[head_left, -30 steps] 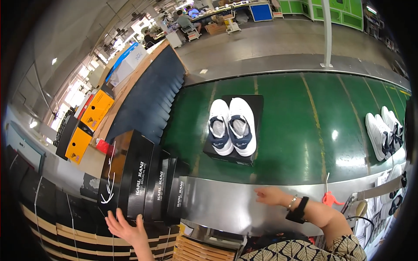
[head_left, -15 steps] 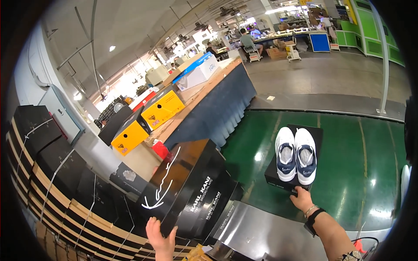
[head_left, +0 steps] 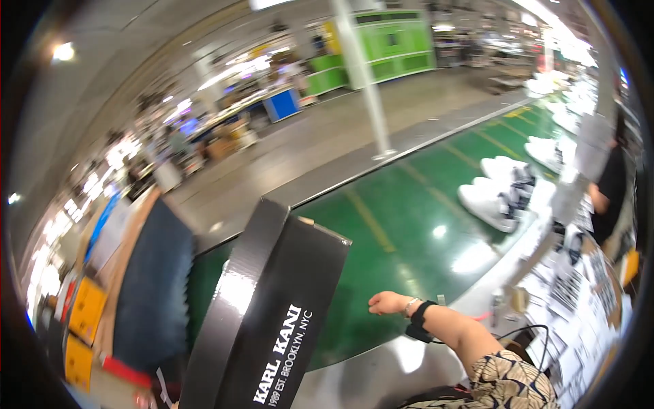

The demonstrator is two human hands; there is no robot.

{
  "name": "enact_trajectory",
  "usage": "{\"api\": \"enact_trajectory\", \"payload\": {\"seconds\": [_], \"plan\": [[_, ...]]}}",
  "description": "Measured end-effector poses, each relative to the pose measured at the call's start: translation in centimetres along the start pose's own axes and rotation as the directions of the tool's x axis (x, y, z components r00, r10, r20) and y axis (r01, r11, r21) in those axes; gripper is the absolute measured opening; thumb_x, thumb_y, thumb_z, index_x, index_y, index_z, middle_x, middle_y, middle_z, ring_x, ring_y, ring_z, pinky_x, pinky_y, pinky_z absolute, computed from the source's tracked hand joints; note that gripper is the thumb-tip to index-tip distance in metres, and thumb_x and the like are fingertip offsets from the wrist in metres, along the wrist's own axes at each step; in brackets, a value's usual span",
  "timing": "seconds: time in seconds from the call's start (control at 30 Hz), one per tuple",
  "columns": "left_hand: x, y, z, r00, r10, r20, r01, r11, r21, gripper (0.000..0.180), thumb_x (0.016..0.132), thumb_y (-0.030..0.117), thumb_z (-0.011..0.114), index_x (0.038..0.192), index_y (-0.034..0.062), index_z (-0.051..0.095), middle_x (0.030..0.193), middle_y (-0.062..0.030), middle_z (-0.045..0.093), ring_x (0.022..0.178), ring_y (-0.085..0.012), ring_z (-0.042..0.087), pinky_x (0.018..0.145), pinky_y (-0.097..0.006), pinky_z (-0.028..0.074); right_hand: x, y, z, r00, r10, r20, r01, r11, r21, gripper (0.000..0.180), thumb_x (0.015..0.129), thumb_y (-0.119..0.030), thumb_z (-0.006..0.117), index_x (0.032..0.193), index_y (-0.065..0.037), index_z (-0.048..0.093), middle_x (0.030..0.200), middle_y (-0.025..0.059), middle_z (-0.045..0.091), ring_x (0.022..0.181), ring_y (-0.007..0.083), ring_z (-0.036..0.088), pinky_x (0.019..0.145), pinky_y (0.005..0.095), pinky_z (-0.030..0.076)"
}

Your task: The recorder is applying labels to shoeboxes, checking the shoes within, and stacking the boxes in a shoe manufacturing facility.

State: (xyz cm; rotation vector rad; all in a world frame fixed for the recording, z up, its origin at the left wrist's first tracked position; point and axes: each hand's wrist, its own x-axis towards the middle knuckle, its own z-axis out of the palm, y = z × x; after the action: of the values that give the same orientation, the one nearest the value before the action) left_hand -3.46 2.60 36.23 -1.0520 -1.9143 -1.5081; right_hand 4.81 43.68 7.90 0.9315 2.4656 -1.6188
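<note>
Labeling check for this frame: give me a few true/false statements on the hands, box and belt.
1. A black box fills the lower left foreground. True.
2. The right hand grips a shoe. False: it is empty, over the green belt.
3. White shoes lie on the belt at right. True.
4. The belt is red. False: it is green.
5. The left hand is plainly visible. False: it is out of view.

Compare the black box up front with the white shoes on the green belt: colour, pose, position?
The black box is dark, tilted on end and close, filling the lower frame; the white shoes are pale, lying flat and farther off to the right. The box is raised above the green belt; the shoes rest on it.
</note>
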Motion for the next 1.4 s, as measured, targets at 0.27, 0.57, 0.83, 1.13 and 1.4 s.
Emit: {"api": "enact_trajectory", "payload": {"seconds": [0.27,0.57,0.83,1.13,1.4], "plan": [[4.8,-1.0,18.2,0.780,-0.203,0.592,0.190,0.978,0.084,0.054,0.052,0.004,0.074,0.102,-0.0011,0.053,0.093,-0.0103,0.057,0.088,-0.0200,0.055,0.082,-0.031,0.043,-10.7,12.6,-15.4,0.693,0.476,-0.541,-0.113,0.814,0.570,0.016,0.071,-0.011,0.060,0.086,-0.006,0.060,0.070,0.0024,0.061,0.060,0.0125,0.057,0.050,0.0255,0.041],[5.4,1.1,30.7,0.554,0.035,0.831,-0.034,0.999,-0.020,0.052,0.073,0.024,0.065,0.114,-0.0033,0.047,0.103,-0.0180,0.055,0.096,-0.0291,0.052,0.089,-0.037,0.036,-10.9,22.4,-22.8,0.212,0.606,-0.767,-0.035,0.789,0.613,0.029,0.071,-0.012,0.062,0.096,0.001,0.057,0.079,0.0086,0.060,0.067,0.0176,0.055,0.058,0.0317,0.044],[4.0,3.3,29.7,0.392,0.143,0.909,-0.394,0.919,0.025,0.051,0.078,0.030,0.061,0.118,0.0012,0.048,0.110,-0.0189,0.054,0.102,-0.0349,0.050,0.088,-0.041,0.036,-8.3,18.6,-27.4,0.001,0.606,-0.795,-0.227,0.775,0.591,0.040,0.072,-0.019,0.053,0.108,0.000,0.053,0.107,0.0230,0.056,0.103,0.0354,0.053,0.089,0.0393,0.041],[5.3,0.5,32.7,0.686,-0.078,0.724,-0.185,0.943,0.277,0.041,0.082,0.022,0.058,0.112,-0.0054,0.052,0.108,-0.0230,0.056,0.101,-0.0342,0.052,0.088,-0.037,0.039,-8.1,19.1,-27.8,-0.161,0.756,-0.635,-0.072,0.632,0.771,0.044,0.083,-0.036,0.043,0.121,-0.013,0.046,0.111,0.0220,0.055,0.106,0.0362,0.051,0.088,0.0403,0.039],[4.9,-0.3,33.7,0.707,0.268,0.655,-0.434,0.895,0.103,0.030,0.081,0.015,0.059,0.105,-0.0024,0.054,0.104,-0.0204,0.055,0.097,-0.0361,0.051,0.086,-0.040,0.039,-7.4,22.4,-27.8,0.122,0.769,-0.628,0.422,0.532,0.734,0.041,0.080,-0.042,0.049,0.109,-0.013,0.053,0.094,0.0014,0.055,0.076,0.0133,0.054,0.057,0.0272,0.039]]}}
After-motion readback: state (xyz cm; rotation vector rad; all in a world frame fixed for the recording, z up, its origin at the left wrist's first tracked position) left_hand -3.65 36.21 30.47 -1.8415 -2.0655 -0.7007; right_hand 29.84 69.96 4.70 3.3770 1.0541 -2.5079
